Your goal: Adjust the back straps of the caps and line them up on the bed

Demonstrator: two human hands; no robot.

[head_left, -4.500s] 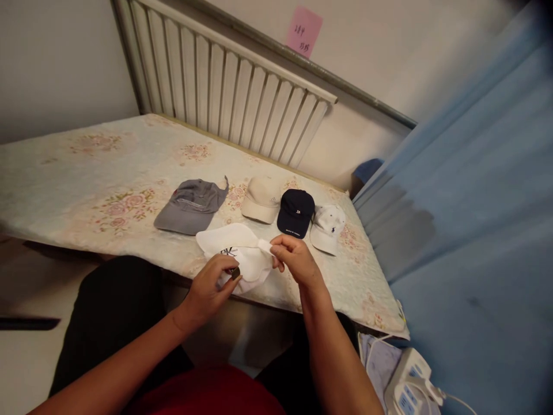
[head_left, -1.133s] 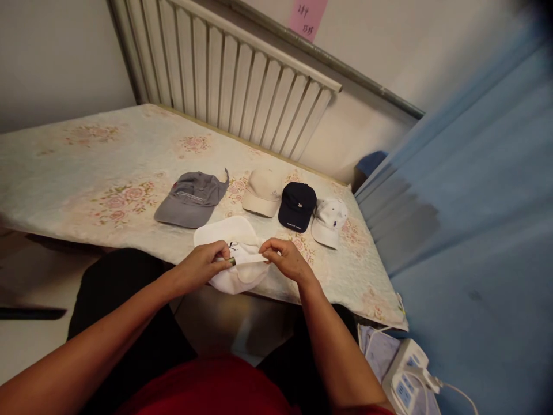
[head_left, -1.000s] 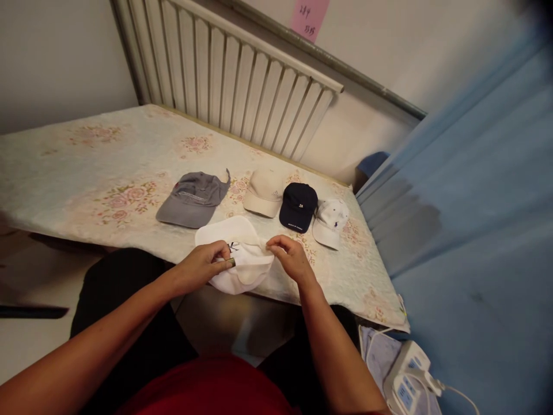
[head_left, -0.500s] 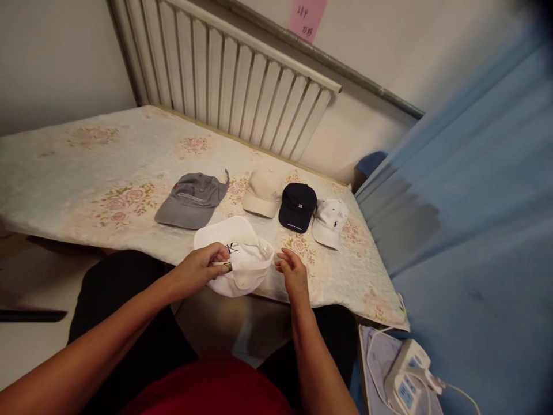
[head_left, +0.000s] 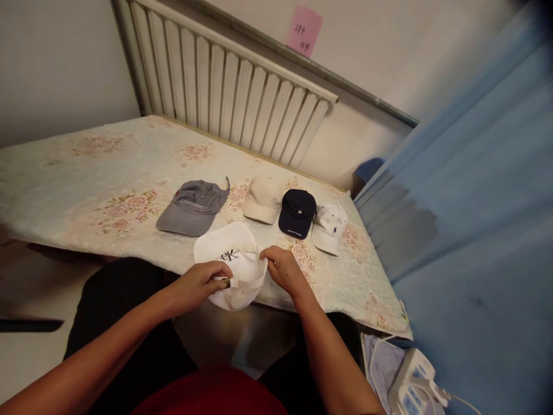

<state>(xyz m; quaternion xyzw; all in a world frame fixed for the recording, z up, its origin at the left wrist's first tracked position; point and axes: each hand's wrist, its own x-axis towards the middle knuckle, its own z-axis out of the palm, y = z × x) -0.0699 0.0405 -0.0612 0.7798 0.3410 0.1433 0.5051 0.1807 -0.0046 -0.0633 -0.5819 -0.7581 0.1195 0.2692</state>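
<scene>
A white cap with black lettering lies tilted at the bed's near edge, its brim toward the far left. My left hand pinches its back strap near a small dark metallic buckle. With thumb and fingers closed, my right hand grips the cap's right rim. Beyond it on the bed are a grey cap, a beige cap, a navy cap and another white cap with a small dark emblem.
The bed has a floral cover. A radiator stands behind it, and a blue curtain hangs at the right. A white power strip with cords sits at the lower right.
My right hand has moved left and closed on the white cap's rim. My left hand still pinches the strap. The view has shifted slightly upward.
</scene>
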